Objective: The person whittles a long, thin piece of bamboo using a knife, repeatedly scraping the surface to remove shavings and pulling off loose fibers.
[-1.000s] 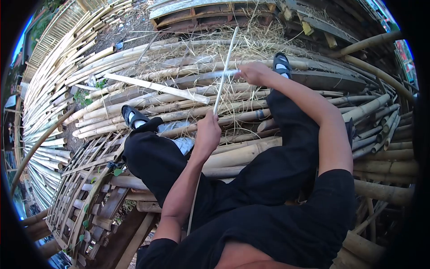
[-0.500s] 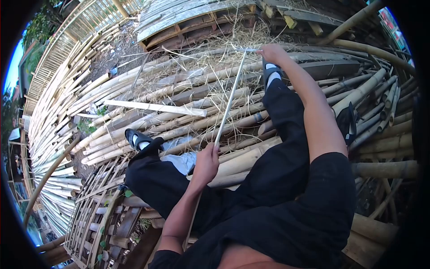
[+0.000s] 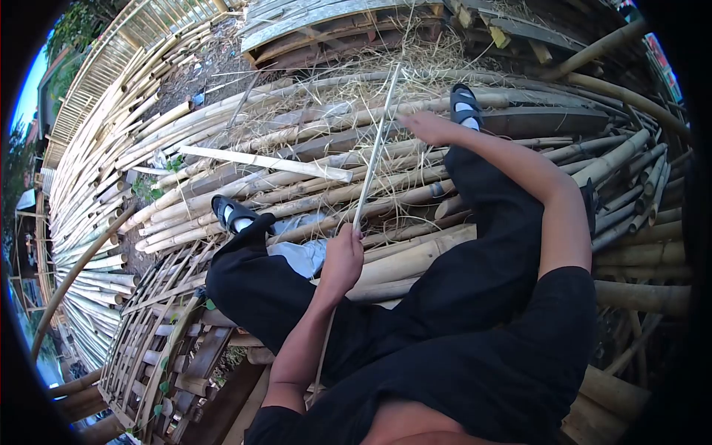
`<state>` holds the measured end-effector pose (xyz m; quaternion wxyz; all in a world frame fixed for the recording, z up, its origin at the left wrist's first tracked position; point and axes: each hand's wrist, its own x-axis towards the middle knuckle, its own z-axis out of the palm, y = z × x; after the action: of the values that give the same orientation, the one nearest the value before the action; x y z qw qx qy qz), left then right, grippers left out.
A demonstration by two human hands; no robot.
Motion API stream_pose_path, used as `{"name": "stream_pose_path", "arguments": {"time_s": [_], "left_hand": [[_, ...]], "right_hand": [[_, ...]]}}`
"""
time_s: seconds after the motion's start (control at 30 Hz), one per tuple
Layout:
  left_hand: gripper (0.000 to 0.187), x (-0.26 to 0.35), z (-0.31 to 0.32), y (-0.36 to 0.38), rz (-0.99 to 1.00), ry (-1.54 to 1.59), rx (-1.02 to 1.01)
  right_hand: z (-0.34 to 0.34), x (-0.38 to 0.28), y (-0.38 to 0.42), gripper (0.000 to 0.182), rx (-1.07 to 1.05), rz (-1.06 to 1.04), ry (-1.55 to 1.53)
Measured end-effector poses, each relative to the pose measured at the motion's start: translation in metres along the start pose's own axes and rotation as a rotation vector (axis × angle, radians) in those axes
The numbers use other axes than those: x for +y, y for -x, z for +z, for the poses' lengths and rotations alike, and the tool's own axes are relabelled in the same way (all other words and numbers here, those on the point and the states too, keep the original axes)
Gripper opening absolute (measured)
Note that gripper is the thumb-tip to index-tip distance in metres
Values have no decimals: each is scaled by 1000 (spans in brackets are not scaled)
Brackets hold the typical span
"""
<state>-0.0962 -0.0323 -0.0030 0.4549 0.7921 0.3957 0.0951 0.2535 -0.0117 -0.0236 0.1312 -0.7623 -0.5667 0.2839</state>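
Head view: I sit on a stack of round, pale yellow bamboo poles (image 3: 415, 256), legs in black trousers stretched forward, feet in black sandals. My left hand (image 3: 343, 259) is clenched around a long, thin, pale bamboo strip (image 3: 374, 152) near its lower part; the strip runs from below my forearm, through the fist, up and away toward the dry straw litter (image 3: 356, 89). I judge the low fist steadies the strip so that its length stands free above the poles. My right hand (image 3: 434, 127) is stretched forward beside the strip's upper part; I cannot tell whether its grip is closed on anything. A flat, split, cream-coloured bamboo slat (image 3: 267, 163) lies across the poles, well apart from both hands. A woven bamboo lattice panel (image 3: 156, 319) lies at lower left.
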Motion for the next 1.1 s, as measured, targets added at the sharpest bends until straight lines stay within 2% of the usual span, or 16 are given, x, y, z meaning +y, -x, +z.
{"name": "stream_pose_path", "arguments": {"time_s": [0.03, 0.2, 0.23, 0.27, 0.3, 0.33, 0.4, 0.53, 0.6, 0.63, 0.67, 0.73, 0.9, 0.93, 1.03, 1.1], "left_hand": [[25, 3, -2, 1, -20, 25, -19], [24, 6, -8, 9, -66, 90, -54], [24, 5, -9, 15, -57, 63, -83], [24, 5, -9, 23, -52, 39, -118], [24, 5, -12, 29, -56, 52, -146], [24, 3, -12, 29, -49, 48, -152], [23, -6, -19, 29, -60, 74, -70], [23, -25, -20, 12, -120, 176, -10], [25, -24, -21, 3, -156, 282, -23], [26, -33, -17, -2, -29, 319, 3], [26, -28, -22, -4, -42, 321, 12], [24, -13, -34, -7, -328, 769, -120], [27, -1, -48, -13, -358, 1036, -170], [27, -4, -45, -15, -360, 1039, -164], [25, -6, -34, -24, -353, 684, -116], [24, -6, -27, -29, -266, 676, -99]], "right_hand": [[3, -7, 7, 41, -10, -187, 145], [-21, -12, 13, 33, -66, -271, 442], [-35, 10, -4, 28, -15, -173, 546], [-46, 81, -37, 28, 185, -118, 566], [-85, 117, -52, 28, 171, 387, 603], [-123, 119, -26, 31, 450, 548, 514], [-159, 132, 2, 39, 709, 654, 345], [-122, 178, 17, 47, 636, 605, 370], [-85, 169, 20, 47, 508, 466, 452], [-73, 168, 14, 47, 499, 457, 454], [-59, 171, 6, 46, 447, 351, 387], [-51, 155, -5, 44, 381, 226, 321], [-44, 34, -13, 45, 256, -31, 49], [-39, 21, -13, 46, 219, -77, 9], [-27, -13, -8, 47, 138, -99, 0], [-15, -9, -10, 47, 132, -111, 44]]}}
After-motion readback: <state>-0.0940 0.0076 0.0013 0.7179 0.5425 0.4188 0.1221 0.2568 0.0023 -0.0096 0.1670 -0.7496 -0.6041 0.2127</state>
